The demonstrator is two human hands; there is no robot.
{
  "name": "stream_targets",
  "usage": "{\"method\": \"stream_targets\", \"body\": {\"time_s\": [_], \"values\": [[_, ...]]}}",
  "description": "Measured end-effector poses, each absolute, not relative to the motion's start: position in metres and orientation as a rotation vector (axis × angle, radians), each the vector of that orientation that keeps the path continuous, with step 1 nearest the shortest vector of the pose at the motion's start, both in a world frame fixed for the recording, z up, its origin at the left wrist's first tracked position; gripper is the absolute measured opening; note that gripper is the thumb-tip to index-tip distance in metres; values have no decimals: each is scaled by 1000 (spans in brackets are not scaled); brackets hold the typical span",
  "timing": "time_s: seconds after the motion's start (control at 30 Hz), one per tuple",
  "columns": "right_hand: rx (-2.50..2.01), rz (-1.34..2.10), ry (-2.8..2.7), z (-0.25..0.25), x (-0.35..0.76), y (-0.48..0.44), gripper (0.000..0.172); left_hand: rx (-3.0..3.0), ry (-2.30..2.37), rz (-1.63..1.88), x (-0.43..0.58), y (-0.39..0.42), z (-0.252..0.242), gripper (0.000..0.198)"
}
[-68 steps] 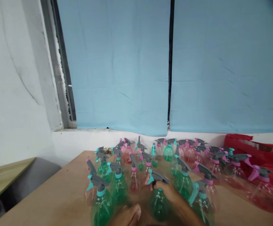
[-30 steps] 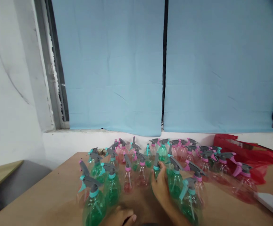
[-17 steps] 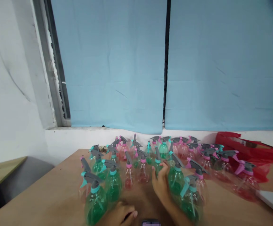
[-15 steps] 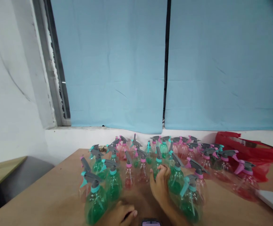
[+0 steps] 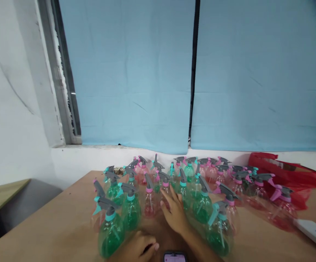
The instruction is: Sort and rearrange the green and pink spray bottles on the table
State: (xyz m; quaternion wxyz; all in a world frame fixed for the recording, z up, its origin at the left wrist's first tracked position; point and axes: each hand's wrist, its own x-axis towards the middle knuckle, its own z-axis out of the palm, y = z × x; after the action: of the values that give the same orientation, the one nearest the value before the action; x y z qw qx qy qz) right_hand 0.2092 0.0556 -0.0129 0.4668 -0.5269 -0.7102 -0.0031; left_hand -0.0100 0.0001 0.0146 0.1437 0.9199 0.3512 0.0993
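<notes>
My right hand [image 5: 174, 213] reaches over the table with its fingers spread. Its fingertips are at a clear spray bottle with a pink collar [image 5: 165, 185], partly covering it; whether they touch it I cannot tell. Just right of this hand stands a green spray bottle with a turquoise collar [image 5: 183, 193]. A pink spray bottle [image 5: 149, 202] stands to the left. Low in the view, my left hand [image 5: 144, 245] rests with curled fingers and nothing visible in them. A large green spray bottle [image 5: 111, 233] stands beside it, on the left.
Several more green and pink spray bottles crowd the wooden table [image 5: 56, 214]. A phone [image 5: 174, 257] lies at the near edge. On the right are a red plastic bag [image 5: 291, 182] and a white box [image 5: 314, 233]. Blue blinds [image 5: 136, 80] hang behind.
My right hand has moved left, from the green bottle with the turquoise collar to the pink-collared one, and its fingers have spread. My left hand has barely moved.
</notes>
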Motion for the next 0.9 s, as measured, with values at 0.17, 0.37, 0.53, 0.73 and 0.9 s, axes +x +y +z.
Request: {"method": "stream_targets", "body": {"time_s": [0.17, 0.37, 0.53, 0.73, 0.9], "values": [[-1327, -114, -1667, -4, 207, 44, 43, 2675, 1001, 290, -10, 0, 15, 47], [-1466, -227, -1609, 4, 205, 33, 27, 2669, 1041, 284, -10, 2, 12, 43], [-1377, -220, -1599, 0, 209, 39, 18, 2675, 1039, 273, -10, 3, 8, 39], [-1182, -127, -1497, -7, 208, 43, 10, 2698, 1042, 303, -12, 4, 5, 38], [-1183, -33, -1296, -11, 207, 45, 23, 2698, 1054, 280, -12, 5, 6, 37]]}}
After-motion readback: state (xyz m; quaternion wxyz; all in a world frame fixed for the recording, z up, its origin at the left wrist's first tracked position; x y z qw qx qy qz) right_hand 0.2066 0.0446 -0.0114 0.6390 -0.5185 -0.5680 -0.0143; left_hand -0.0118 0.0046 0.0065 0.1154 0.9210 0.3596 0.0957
